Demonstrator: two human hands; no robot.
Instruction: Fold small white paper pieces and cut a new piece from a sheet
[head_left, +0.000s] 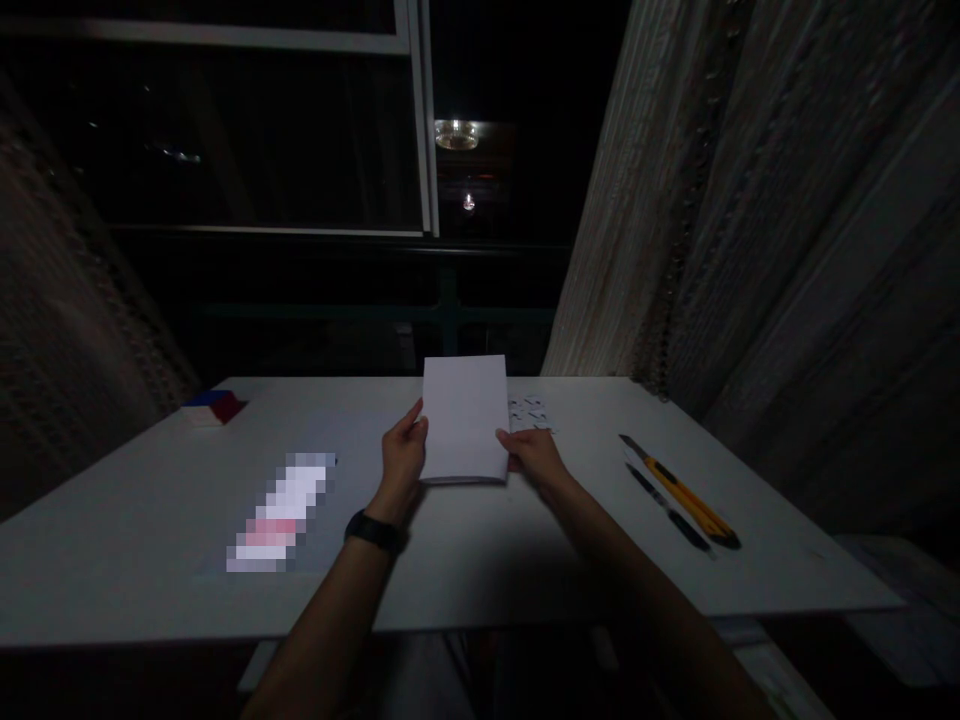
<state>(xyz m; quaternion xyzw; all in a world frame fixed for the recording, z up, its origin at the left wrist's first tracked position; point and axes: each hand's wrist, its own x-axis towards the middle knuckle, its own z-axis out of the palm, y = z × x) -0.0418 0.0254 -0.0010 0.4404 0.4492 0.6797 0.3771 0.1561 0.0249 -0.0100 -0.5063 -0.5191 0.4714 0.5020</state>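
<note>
A white sheet of paper (465, 415), seemingly folded, is held up over the table between both hands. My left hand (403, 455) grips its left edge, thumb at the front and fingers behind. On the opposite edge, low down, my right hand (536, 455) pinches it the same way. The paper's face is blank, and its lower edge bows slightly. Partly hidden behind it and my right hand lies a sheet with small printed figures (531, 408). A dark watch band (373, 530) circles my left wrist.
On the white table (480, 560), a yellow utility knife (686, 490) and a slim black craft knife or pen (667, 508) lie at right. At left are a lit, pixelated screen (281, 515) and a colored cube (211, 408). Curtains (615, 200) flank a dark window behind.
</note>
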